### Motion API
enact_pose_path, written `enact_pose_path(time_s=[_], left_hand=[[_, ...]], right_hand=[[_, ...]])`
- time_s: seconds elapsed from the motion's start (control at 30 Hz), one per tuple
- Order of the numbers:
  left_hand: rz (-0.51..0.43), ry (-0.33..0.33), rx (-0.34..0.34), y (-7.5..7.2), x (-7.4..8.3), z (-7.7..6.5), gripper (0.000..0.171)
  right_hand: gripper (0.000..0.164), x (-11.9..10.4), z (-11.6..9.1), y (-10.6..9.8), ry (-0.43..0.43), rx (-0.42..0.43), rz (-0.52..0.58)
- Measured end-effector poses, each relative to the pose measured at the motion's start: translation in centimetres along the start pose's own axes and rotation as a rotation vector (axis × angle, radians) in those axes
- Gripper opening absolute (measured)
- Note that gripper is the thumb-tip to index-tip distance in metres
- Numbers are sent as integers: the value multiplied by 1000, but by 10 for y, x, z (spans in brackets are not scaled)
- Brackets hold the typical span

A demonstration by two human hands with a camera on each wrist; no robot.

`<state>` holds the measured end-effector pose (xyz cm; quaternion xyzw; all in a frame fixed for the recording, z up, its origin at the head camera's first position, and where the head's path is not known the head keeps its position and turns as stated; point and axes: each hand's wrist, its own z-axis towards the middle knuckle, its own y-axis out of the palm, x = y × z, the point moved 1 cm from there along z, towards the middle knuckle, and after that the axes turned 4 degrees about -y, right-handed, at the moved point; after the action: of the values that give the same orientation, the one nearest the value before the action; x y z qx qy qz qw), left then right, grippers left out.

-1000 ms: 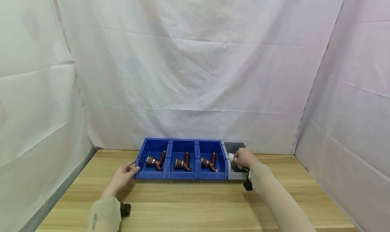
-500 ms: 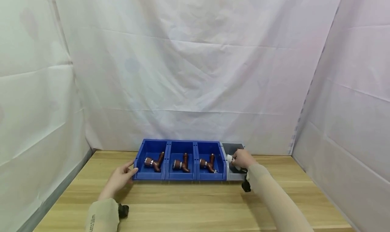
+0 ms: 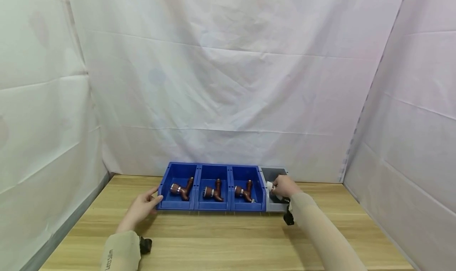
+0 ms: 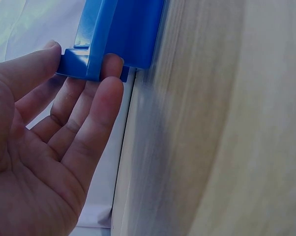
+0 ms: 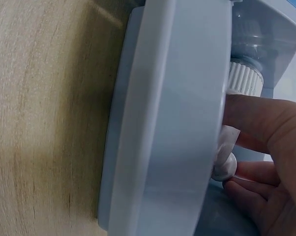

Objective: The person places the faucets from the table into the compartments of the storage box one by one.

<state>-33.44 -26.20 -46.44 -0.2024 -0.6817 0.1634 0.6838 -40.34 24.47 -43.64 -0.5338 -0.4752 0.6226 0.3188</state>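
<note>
In the head view, my left hand [image 3: 142, 207] pinches the front left corner of the leftmost blue bin [image 3: 177, 205]. The left wrist view has the thumb on one side of the bin's blue rim [image 4: 95, 59] and the fingers on the other. My right hand [image 3: 286, 186] reaches into the grey bin [image 3: 278, 208] at the row's right end. It grips a white valve [image 5: 225, 156] with a ribbed knob [image 5: 245, 78]; the grey wall and the fingers hide part of it. Brown valves with ribbed knobs lie in the blue bins: left [image 3: 182, 189], middle [image 3: 213, 191] and right [image 3: 244, 191].
The bins stand side by side on a wooden table [image 3: 213, 239], close to the white cloth backdrop [image 3: 221, 85]. Cloth walls also rise at the left [image 3: 42, 105] and right [image 3: 409, 116].
The view shifts slightly. The right hand stays in the grey bin on the white valve, with the white knob showing a little differently. The left hand keeps its place on the blue bin.
</note>
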Motion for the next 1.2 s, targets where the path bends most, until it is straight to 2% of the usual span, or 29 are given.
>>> enact_pose_path(time_s=[0.2, 0.5, 0.83, 1.2], left_hand=[[6, -11, 4, -1, 0, 1, 59], [10, -12, 7, -2, 0, 1, 61], [1, -16, 6, -1, 0, 1, 59], [7, -24, 11, 0, 1, 1, 57]], right_hand=[[20, 0, 1, 1, 2, 1, 4], [41, 2, 5, 3, 6, 15, -6], [29, -1, 4, 2, 14, 9, -38], [46, 3, 9, 6, 34, 0, -50]])
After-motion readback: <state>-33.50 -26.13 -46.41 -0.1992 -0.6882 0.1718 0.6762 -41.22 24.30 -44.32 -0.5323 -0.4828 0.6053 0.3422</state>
